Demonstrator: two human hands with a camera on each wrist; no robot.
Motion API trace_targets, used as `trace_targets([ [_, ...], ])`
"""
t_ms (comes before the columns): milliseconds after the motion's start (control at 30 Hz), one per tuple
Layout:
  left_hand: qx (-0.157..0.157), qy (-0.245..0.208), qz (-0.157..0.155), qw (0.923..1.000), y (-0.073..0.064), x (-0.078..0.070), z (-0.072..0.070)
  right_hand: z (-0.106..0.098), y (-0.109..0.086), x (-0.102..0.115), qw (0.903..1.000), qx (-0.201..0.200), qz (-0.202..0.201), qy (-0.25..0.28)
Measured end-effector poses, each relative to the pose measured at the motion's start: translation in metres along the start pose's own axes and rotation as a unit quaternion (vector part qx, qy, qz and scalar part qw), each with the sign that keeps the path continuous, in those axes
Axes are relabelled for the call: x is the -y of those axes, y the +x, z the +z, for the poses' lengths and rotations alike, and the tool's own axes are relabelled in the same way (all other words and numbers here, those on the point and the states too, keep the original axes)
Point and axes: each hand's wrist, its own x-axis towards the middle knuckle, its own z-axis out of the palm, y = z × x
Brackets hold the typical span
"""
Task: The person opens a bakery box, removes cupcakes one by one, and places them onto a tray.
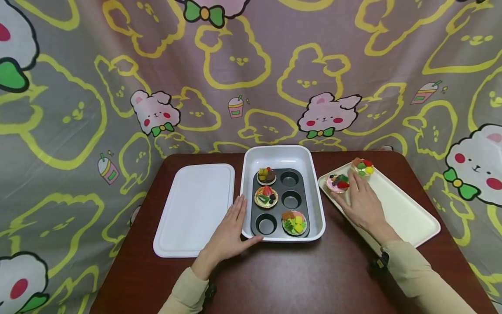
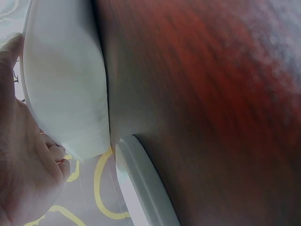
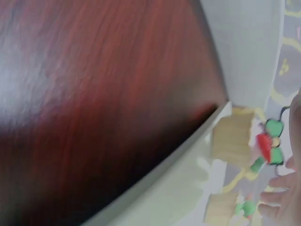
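A white deep pan (image 1: 320,205) holds a dark muffin tin (image 1: 279,206). Three cups carry toy tarts: one with a brown topping (image 1: 266,176), one with a strawberry (image 1: 266,198) and one with yellow cubes (image 1: 295,223). My left hand (image 1: 229,233) rests on the pan's front left rim, fingers straight and thumb spread. On the left end of a cream tray (image 1: 408,213) sit a pink-topped tart (image 1: 336,184) and a tart with a red and yellow topping (image 1: 364,168). Above them reaches my right hand (image 1: 364,205), fingers extended; in the right wrist view its fingertips appear apart from both.
A flat white board (image 1: 196,209) lies left of the pan on the dark red-brown table (image 1: 282,279). Patterned cloth (image 1: 251,109) hangs behind the table and along both sides. The tray lies at a slant, right of the pan.
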Motion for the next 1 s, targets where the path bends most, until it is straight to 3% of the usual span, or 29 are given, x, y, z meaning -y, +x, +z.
trace_targets([
  [267,0.001,0.003,0.000,1.0000,0.000,0.001,0.001,-0.011,-0.011,0.040,0.9983,0.033,-0.045,0.017],
  [500,-0.008,0.000,0.006,1.0000,-0.001,0.000,0.001,-0.004,-0.023,0.072,0.9915,0.056,-0.113,0.032],
  [633,-0.016,-0.007,0.010,0.9998,-0.001,-0.001,0.000,0.006,-0.026,0.082,0.9846,0.070,-0.152,0.052],
  [800,-0.005,0.000,0.004,1.0000,0.000,0.000,0.001,0.017,-0.024,0.090,0.9774,0.081,-0.187,0.055],
  [1000,-0.003,0.001,0.003,1.0000,0.000,0.001,0.001,0.025,-0.016,0.099,0.9741,0.082,-0.203,0.058],
])
